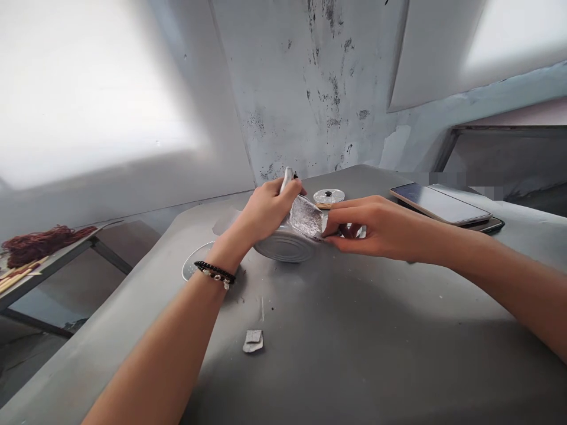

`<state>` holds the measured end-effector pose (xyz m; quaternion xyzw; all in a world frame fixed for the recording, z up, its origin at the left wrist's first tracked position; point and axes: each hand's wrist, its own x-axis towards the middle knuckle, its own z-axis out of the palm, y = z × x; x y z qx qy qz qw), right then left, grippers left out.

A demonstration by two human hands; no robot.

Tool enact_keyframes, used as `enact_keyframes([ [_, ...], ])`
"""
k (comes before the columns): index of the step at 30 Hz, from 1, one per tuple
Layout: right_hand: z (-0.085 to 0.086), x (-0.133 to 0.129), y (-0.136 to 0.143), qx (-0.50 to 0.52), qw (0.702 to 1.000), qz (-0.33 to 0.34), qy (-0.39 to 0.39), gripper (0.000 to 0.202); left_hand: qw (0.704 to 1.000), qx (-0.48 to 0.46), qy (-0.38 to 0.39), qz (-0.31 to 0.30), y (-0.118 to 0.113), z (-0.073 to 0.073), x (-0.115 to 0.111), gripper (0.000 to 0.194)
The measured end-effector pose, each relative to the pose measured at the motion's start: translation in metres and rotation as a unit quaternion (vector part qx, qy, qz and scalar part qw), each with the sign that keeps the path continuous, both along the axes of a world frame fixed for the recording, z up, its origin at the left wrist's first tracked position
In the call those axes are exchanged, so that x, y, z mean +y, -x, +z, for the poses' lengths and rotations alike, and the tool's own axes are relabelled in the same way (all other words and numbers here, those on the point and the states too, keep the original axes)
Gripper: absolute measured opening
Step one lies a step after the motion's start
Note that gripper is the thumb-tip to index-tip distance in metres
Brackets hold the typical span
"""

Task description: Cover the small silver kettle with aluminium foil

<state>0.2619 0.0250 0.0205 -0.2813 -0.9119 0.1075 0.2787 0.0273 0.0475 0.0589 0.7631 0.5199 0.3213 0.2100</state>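
Observation:
My left hand (271, 205) is closed around a silvery metal pot (286, 248) that lies tilted on the grey table. The pot's round base, with ring grooves, faces me. A pale handle-like part (287, 179) sticks up past my left thumb. Beside that hand is a rough, shiny silver face (305, 217) of the metal piece. Against its right edge, my right hand (361, 224) pinches a small pale piece (325, 224), perhaps sandpaper; the fingers hide most of it. A small folded grey-and-white piece (253, 341), also like sandpaper, lies on the table nearer me.
Behind my hands lies a clear round lid (328, 195) with a black knob. A thin-rimmed disc (189, 262) sits partly behind my left wrist. Phones (447, 203) are at the right. Dark red yarn (42, 243) rests on a side table at the left. A stained wall (287, 88) stands behind.

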Motion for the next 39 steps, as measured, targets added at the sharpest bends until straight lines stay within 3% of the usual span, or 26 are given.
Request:
enact_keyframes([
  [4,-0.0010,-0.0001,0.0001,0.032,0.997,-0.050,-0.040,0.015,1.000,0.000,-0.005,0.004,0.0013,0.0000,0.0018,0.045],
  [9,-0.0002,-0.0013,0.0015,0.009,1.000,0.003,0.019,0.017,1.000,-0.002,-0.002,0.002,0.0009,0.0003,0.0024,0.046],
  [15,0.0008,-0.0022,0.0043,0.061,0.997,-0.041,-0.001,0.016,1.000,0.007,-0.004,0.007,-0.0016,0.0012,-0.0002,0.045],
  [20,0.0009,-0.0045,0.0065,0.048,0.995,0.005,0.082,0.020,1.000,0.013,-0.015,-0.002,-0.0020,0.0010,-0.0007,0.046],
  [24,0.0018,-0.0063,0.0078,0.056,0.996,-0.064,0.034,0.018,1.000,0.016,-0.012,0.001,-0.0020,0.0012,-0.0003,0.045],
  [29,0.0013,-0.0065,0.0090,0.049,0.997,0.001,0.067,0.020,1.000,0.011,-0.017,-0.005,-0.0010,0.0005,0.0007,0.047],
  [34,-0.0007,-0.0041,0.0077,0.049,0.997,-0.052,-0.011,0.015,1.000,0.013,-0.019,0.005,-0.0010,0.0005,0.0010,0.045],
  [39,-0.0002,-0.0058,0.0093,0.064,0.994,0.001,0.092,0.022,1.000,0.025,-0.018,0.001,-0.0018,0.0020,-0.0006,0.046],
])
